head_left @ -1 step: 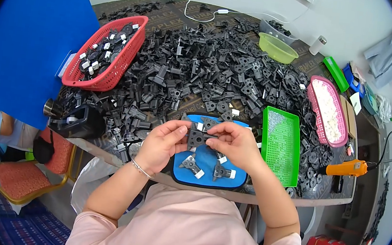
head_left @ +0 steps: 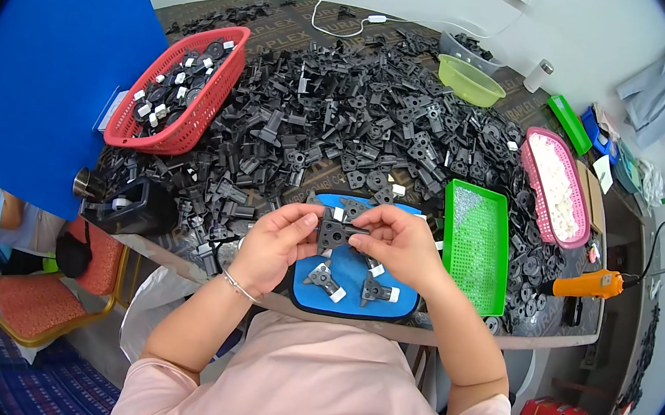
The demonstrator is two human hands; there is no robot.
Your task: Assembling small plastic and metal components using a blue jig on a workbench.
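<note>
Over a blue mat (head_left: 350,271) at the table's front edge, both my hands hold one black plastic part (head_left: 335,236) with small round holes. My left hand (head_left: 275,242) pinches its left side between thumb and fingers. At its right side, a thin dark prong is gripped by the closed fingers of my right hand (head_left: 403,248). Below the hands on the mat lie a black part with a white block (head_left: 326,281) and a second such part (head_left: 379,291). More black parts with white blocks lie at the mat's far edge, partly hidden by my fingers.
A big heap of black plastic parts (head_left: 343,110) covers the table. A red basket (head_left: 229,73) of assembled parts stands left, beside a black tape dispenser (head_left: 135,210). To the right are a green tray (head_left: 474,260) of small metal pieces, a pink basket (head_left: 581,223) and an orange electric screwdriver (head_left: 590,284).
</note>
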